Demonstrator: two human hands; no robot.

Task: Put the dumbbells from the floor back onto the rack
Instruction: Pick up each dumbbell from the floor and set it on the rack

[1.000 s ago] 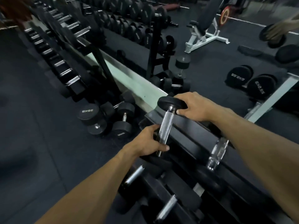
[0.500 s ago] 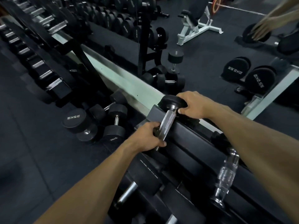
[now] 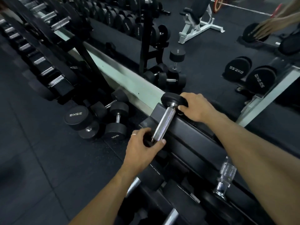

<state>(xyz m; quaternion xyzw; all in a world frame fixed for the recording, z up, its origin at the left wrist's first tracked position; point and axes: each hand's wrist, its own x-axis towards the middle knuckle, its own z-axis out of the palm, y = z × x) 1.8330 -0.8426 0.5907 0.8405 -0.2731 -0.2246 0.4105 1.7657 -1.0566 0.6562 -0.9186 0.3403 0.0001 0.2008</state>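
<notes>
Basically mid-placement, one dumbbell going onto the rack's top tier. Left to right:

Far left, the long rack row [image 3: 48,51] holds racked pairs, handles out. Below it a floor cluster [image 3: 97,122] of dumbbells lies beside the rack foot, one head marked 35KG, so by my read the job is far from done.

Left hand [image 3: 142,148] grips the near head of the small dumbbell [image 3: 165,122], fingers curled round it, thumb alongside the handle end. Probably carries the weight and steers the low end.

The dumbbell sits tilted across the angled top rail [image 3: 186,127], chrome handle bridging the rail, far head up at the rail's back edge. Looks resting on the rail, though I can't confirm full contact.

Right hand [image 3: 194,106] clasps the far head from behind, fingers wrapped on its rim, likely to stop it rolling or sliding off the slope while it gets squared up.

Next to the right, another racked handle [image 3: 225,174] shows under the right forearm, so the slot spacing is tight; pinch risk for fingers.

Far right, mirror reflections of heavy heads [image 3: 237,69].
</notes>
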